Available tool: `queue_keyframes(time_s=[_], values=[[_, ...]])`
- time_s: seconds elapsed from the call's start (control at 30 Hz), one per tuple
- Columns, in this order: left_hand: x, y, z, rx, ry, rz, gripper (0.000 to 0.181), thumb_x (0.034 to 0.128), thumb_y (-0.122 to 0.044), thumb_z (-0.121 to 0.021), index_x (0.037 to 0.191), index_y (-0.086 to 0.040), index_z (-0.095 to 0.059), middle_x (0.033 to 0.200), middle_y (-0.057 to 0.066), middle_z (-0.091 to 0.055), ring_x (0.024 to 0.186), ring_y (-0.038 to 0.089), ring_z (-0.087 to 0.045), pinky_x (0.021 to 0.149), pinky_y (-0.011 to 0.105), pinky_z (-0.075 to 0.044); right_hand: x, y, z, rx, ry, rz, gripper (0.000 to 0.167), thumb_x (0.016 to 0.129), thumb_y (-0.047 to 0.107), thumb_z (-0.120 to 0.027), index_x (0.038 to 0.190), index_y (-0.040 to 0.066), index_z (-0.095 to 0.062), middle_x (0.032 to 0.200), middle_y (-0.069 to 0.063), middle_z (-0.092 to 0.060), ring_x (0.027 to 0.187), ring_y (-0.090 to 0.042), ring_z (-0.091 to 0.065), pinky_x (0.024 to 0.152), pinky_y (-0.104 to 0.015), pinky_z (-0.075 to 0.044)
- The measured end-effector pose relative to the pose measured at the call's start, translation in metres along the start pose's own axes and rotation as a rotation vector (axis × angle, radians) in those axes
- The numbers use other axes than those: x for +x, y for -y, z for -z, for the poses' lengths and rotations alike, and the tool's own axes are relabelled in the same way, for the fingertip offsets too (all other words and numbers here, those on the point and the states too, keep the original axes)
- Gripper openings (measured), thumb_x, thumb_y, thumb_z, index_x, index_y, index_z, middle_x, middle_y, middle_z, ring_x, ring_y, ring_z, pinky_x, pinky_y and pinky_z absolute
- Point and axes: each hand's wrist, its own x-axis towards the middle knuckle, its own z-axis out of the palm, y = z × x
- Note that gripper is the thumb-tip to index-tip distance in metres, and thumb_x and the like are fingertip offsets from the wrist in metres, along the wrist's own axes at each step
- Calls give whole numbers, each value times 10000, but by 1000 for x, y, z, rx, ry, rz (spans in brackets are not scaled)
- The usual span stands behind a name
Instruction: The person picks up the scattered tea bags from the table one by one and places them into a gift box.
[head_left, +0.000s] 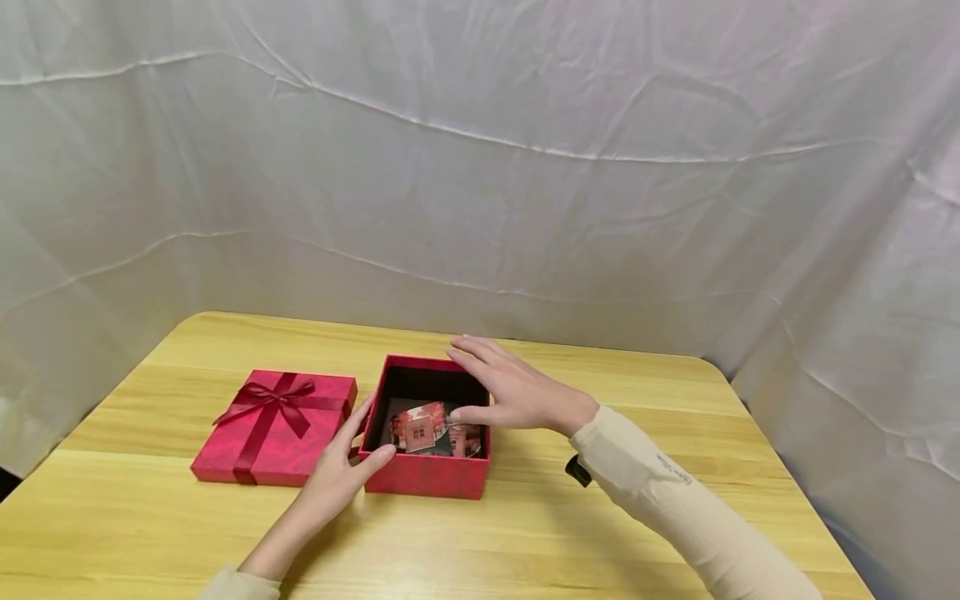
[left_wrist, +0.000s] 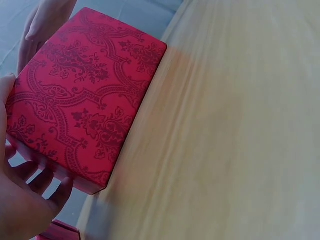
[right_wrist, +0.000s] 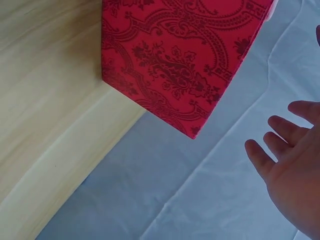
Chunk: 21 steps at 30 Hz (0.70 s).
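Observation:
A red patterned gift box (head_left: pixel 427 477) stands uncovered on the table, with a dark interior. Several small printed packets (head_left: pixel 420 427) in red, orange and dark green lie inside it. At the box's front left corner is my left hand (head_left: pixel 341 475); its thumb touches the front rim while the spread fingers lie along the left wall. In the left wrist view these fingers (left_wrist: pixel 42 182) rest against the box's side. My right hand (head_left: pixel 517 392) hovers over the box's right rim with fingers extended, the thumb over the packets. In the right wrist view that hand appears apart from the box and empty.
The matching red lid (head_left: pixel 300 442), tied with a dark red ribbon bow (head_left: pixel 273 402), lies flat just left of the box. Both rest on a wooden table (head_left: pixel 600 517). Pale wrinkled cloth (head_left: pixel 480 167) hangs behind and at the sides.

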Motion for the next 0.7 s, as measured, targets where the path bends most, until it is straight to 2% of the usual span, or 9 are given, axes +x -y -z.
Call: queue_keyframes(time_s=[0.23,0.33,0.53,0.7], values=[[3,-2,6,152,20,26,775,937,-325,-636,1560,-191,-194,1574,174,-182,1368,441,-269,966,596,-385,-15,-10,-6,-19,-40,-64,760,941,453,-585,1503,21,-310,1531,-148,-303,1410,-283,-247,1123,-464,-208],[4,-3,8,193,21,34,779,936,-331,-636,1559,-173,-196,1568,191,-190,1358,457,-279,967,594,-386,-22,-14,-11,-24,-63,-85,755,935,442,-604,1492,12,-331,1515,-160,-329,1395,-301,-277,1118,-473,-220],[4,-3,12,205,17,24,773,936,-323,-636,1558,-167,-204,1561,193,-209,1339,460,-317,961,584,-398,-36,-16,-20,-2,-89,-68,763,926,414,-631,1474,-33,-341,1494,-201,-346,1379,-347,-296,1100,-499,-250],[7,-3,10,216,22,9,773,932,-321,-643,1555,-162,-215,1553,198,-229,1300,456,-381,956,565,-413,-49,-15,-25,19,-104,-98,755,931,399,-629,1476,-33,-336,1497,-201,-342,1381,-334,-297,1097,-495,-258]])
